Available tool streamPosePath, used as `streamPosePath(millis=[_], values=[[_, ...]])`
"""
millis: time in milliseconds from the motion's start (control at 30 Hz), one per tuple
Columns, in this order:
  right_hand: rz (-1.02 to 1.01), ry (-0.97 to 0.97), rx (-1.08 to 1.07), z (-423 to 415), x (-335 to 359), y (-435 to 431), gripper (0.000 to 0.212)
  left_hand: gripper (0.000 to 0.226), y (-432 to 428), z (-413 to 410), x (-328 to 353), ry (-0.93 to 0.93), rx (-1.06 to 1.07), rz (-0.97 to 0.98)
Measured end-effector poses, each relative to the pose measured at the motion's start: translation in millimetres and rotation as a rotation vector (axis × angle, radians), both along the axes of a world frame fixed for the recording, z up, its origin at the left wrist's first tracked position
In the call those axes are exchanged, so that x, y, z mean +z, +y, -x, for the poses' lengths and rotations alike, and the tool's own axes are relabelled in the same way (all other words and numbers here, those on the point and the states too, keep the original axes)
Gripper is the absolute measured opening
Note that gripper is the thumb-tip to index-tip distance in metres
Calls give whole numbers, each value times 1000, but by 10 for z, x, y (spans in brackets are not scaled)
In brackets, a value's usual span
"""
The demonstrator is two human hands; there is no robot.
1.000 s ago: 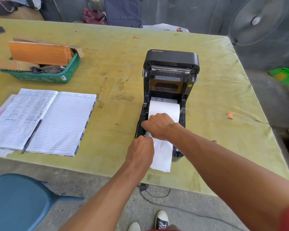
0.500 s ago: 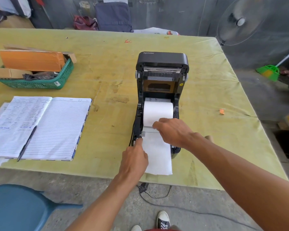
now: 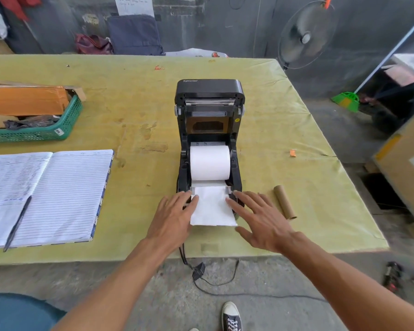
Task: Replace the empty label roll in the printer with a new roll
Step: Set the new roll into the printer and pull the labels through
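A black label printer stands on the table with its lid tilted up and back. A white label roll lies in its bay, and its paper strip runs out over the front edge between two grey guides. My left hand rests at the printer's front left, fingers spread, touching the left guide. At the front right, my right hand lies flat with fingertips at the right guide. Neither hand holds anything. A bare brown cardboard core lies on the table just right of my right hand.
An open ruled notebook with a pen lies at the left. A green basket with cardboard sits at the far left. The yellow table ends just below my hands. A cable hangs from the front. A fan stands at the back right.
Both hands have opened and moved apart to the two sides of the paper strip. The right hand left the roll, and the cardboard core behind it has come into sight.
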State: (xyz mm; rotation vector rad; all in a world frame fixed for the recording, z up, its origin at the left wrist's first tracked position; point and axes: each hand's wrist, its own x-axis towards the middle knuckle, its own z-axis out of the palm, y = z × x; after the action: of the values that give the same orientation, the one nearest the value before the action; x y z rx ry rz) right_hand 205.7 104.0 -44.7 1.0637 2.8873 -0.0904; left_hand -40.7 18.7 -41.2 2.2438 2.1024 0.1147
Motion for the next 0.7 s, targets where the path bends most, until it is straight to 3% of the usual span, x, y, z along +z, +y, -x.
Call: streamPosePath(millis=[400,700], values=[[56,33,5,193,87,-97,69,77,41,-122,-43,-106,-21,52],[84,-133,-29,235,109,-193,81,78,37,-72,-61,-77,-69,73]])
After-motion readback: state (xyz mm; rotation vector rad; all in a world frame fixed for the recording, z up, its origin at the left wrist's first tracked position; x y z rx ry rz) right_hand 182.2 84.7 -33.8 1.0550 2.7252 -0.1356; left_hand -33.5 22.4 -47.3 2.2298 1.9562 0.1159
